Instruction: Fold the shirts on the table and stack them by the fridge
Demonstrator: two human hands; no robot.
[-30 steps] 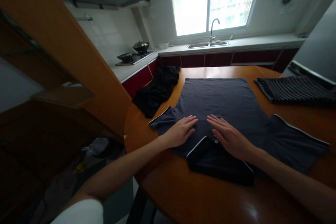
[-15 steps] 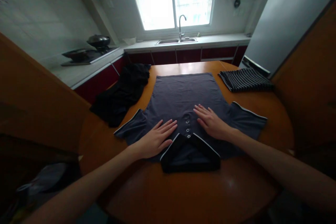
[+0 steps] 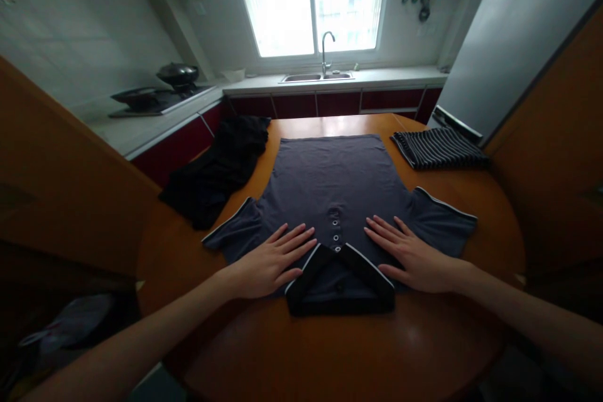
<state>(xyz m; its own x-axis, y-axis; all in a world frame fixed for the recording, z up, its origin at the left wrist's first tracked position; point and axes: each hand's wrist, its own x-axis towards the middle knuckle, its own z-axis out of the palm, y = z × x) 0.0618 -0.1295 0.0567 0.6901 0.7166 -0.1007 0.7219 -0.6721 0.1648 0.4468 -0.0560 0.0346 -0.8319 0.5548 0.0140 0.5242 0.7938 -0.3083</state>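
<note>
A dark grey polo shirt (image 3: 336, 176) lies spread flat, front up, on the round wooden table (image 3: 339, 352), its black collar (image 3: 340, 279) toward me and a row of buttons down its placket. My left hand (image 3: 271, 259) rests flat on the shirt's chest just left of the collar, fingers stretched out. My right hand (image 3: 409, 252) lies flat on the shirt to the right of the collar, fingers spread. Neither hand holds anything.
A crumpled black garment (image 3: 221, 166) sits on the table's left side. A folded striped cloth (image 3: 438, 147) lies at the far right. Behind the table run a counter with a sink (image 3: 315, 76), a stove with pans (image 3: 155, 95), and a grey fridge (image 3: 509, 44) on the right.
The view swung to the right and centred on the shirt. My hands moved apart from the middle of the chest to either side of the collar, the right one sliding toward me.
</note>
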